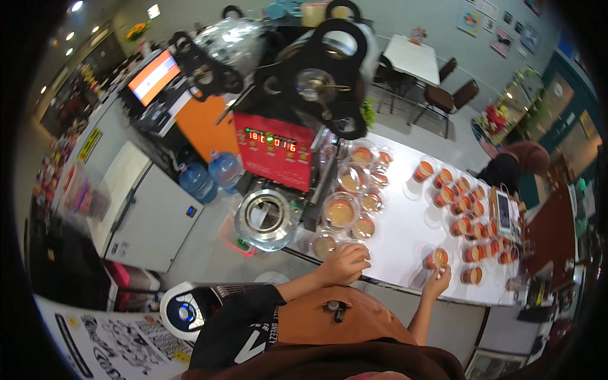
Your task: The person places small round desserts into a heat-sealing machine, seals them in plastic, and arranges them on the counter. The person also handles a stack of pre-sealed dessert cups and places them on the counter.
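On the white table (405, 218), my right hand (436, 280) is closed round the lower side of a clear plastic cup (436, 258) with an orange band and a tan drink. My left hand (345, 263) curls loosely at the table's front edge, beside a cluster of clear cups. Anything inside its folded fingers is hidden. The nearest of those is a drink cup (325, 245) just left of the knuckles; a larger filled cup (341, 212) stands behind it. Toward the right, several orange-banded cups (472, 254) stand in loose rows.
Left of the table stands a machine with a red display panel (274, 149) and a round metal ring (265, 214). Water jugs (198, 182) and a white chest freezer (152, 215) are further left. A tablet (504, 210) stands at the table's right end. Another person (519, 166) bends beyond it.
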A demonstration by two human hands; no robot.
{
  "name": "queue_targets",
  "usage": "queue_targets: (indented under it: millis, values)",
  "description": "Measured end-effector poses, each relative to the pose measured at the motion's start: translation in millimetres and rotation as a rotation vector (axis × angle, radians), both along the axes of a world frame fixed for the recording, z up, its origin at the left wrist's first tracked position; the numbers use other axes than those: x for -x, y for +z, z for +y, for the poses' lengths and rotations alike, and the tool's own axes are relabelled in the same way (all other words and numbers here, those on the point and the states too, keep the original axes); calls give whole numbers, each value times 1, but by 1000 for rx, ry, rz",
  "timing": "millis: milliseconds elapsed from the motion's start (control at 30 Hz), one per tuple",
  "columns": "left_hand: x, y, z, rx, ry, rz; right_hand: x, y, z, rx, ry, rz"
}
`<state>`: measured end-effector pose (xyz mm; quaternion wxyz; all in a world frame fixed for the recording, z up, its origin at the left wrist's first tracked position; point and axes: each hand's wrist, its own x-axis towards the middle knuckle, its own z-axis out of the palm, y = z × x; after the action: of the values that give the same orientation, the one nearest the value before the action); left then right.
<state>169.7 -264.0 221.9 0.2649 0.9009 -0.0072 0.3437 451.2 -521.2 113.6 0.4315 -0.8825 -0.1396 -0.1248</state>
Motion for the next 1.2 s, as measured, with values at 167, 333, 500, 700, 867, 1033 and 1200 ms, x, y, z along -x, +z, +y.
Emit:
queue_targets:
  millis: [167, 333, 500, 700, 867, 1033, 1200]
  values:
    - [6, 3, 3, 119, 33, 16, 57, 75, 36, -33, 270, 96]
    - [13, 19, 9, 265, 135, -20, 106, 155, 90, -159, 658, 1]
    - [28, 52, 19, 314, 321, -108, 143, 211, 136, -172, 969, -159]
    - [53, 78, 25, 511, 331, -270, 180, 234, 167, -218, 1286, -184]
    - [77, 88, 40, 586, 413, -463, 182, 233, 167, -214, 1431, 17]
    - [100, 100, 75, 596, 570, -536, 172, 227, 150, -104, 1503, 158]
    - [116, 86, 111, 620, 774, -544, 165, 219, 138, -92, 1517, 139]
